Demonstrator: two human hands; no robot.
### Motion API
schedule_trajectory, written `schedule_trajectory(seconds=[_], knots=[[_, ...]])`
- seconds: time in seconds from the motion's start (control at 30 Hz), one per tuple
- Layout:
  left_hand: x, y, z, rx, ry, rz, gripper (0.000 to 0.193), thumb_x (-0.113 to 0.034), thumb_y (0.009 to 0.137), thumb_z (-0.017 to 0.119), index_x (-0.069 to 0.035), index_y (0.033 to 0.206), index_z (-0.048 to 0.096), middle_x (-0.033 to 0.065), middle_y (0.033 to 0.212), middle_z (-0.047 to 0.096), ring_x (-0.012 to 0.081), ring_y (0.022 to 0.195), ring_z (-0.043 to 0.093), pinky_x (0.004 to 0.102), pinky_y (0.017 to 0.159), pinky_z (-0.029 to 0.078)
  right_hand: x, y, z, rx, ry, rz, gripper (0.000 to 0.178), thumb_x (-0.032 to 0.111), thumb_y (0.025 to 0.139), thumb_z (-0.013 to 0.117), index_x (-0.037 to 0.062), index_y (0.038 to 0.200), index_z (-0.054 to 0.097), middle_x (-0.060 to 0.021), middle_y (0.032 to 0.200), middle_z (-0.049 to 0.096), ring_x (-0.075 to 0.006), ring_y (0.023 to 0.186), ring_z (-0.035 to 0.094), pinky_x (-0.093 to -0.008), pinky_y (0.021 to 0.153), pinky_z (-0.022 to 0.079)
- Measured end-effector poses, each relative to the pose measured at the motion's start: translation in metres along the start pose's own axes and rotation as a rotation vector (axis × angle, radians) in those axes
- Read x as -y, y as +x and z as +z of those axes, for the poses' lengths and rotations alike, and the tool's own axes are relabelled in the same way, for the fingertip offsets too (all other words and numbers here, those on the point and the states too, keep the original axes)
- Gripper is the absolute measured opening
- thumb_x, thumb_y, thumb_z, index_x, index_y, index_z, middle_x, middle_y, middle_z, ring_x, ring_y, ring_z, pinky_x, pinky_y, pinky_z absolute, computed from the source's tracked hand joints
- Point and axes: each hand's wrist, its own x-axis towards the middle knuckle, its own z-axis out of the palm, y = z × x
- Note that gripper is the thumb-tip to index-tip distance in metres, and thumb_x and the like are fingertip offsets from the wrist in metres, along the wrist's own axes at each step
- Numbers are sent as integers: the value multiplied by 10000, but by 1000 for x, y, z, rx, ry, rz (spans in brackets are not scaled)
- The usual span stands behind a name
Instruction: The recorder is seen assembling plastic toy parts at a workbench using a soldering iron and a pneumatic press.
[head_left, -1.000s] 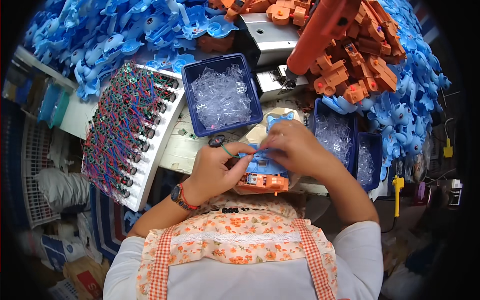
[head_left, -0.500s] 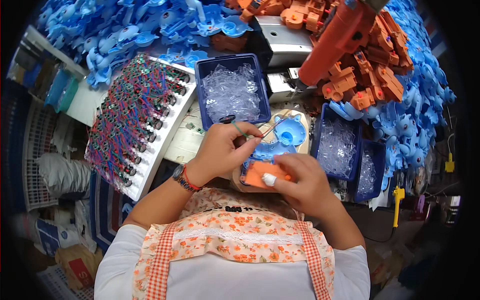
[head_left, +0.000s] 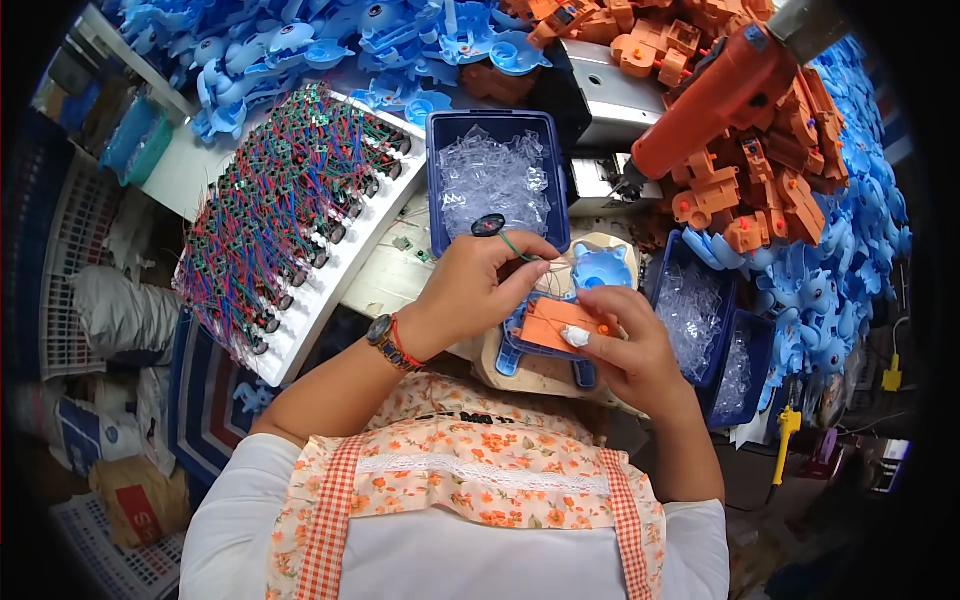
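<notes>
My left hand (head_left: 490, 285) is closed, thumb and forefinger pinching thin wires. A small round black speaker (head_left: 488, 225) dangles from a green wire above its knuckles. My right hand (head_left: 635, 345) grips an orange plastic box (head_left: 550, 325) by its right end, with white wrapping on the thumb. The wires run toward this box. Behind and beneath it is a light-blue toy shell (head_left: 602, 268) on a cream-coloured holder (head_left: 490, 365). The shell's hollow round end shows beyond my right fingers, and its blue legs stick out on the near side. The box hides the shell's middle.
A white tray (head_left: 290, 350) of wired circuit boards stands left. Dark-blue bins (head_left: 437, 180) hold clear plastic parts. An orange-red power driver (head_left: 700, 100) hangs at upper right, near piled orange boxes (head_left: 800, 205). Blue shells (head_left: 290, 40) heap at the back and right.
The orange box has moved away from me over the blue shell, uncovering its near legs. The speaker hangs more visibly above my left hand. The whole view has shifted slightly.
</notes>
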Motion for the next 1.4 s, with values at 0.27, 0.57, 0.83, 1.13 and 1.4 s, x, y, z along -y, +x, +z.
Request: schedule_trajectory(seconds=[0.27,0.57,0.83,1.13,1.4], knots=[[0,-10,-8,74,-193,-35,247,-132,980,587,9,1171,654,55,935,697,70,815,627,236,716,503,-5,-10,1,6,68,-6,482,-28,703,701,181,1138,700,-160,1232,602,-370,1086,601,-439,892,511],[-5,-15,-15,88,-172,22,323,-181,956,625,-3,1226,630,94,913,701,124,844,668,264,730,513,-5,-6,1,-28,56,11,429,-28,695,704,158,1081,728,-158,1254,605,-381,1109,593,-454,910,501],[2,-19,-26,206,81,261,693,-182,766,823,-33,1379,538,138,1208,645,251,1041,655,361,933,488,-8,-13,8,-38,60,34,419,-22,658,706,151,1038,746,-157,1251,616,-391,1141,585,-473,941,485],[4,-25,-14,212,147,352,862,-180,679,838,-65,1446,461,141,1111,601,315,1032,573,402,939,458,-6,-10,3,21,13,55,432,-1,662,698,173,1056,738,-144,1267,619,-386,1143,591,-483,933,472],[4,-26,-3,147,166,293,836,-233,716,850,-65,1441,469,132,1167,621,294,1085,582,404,943,460,-8,-6,-6,111,21,31,410,59,697,739,150,1096,710,-150,1246,620,-376,1114,600,-479,920,464]])
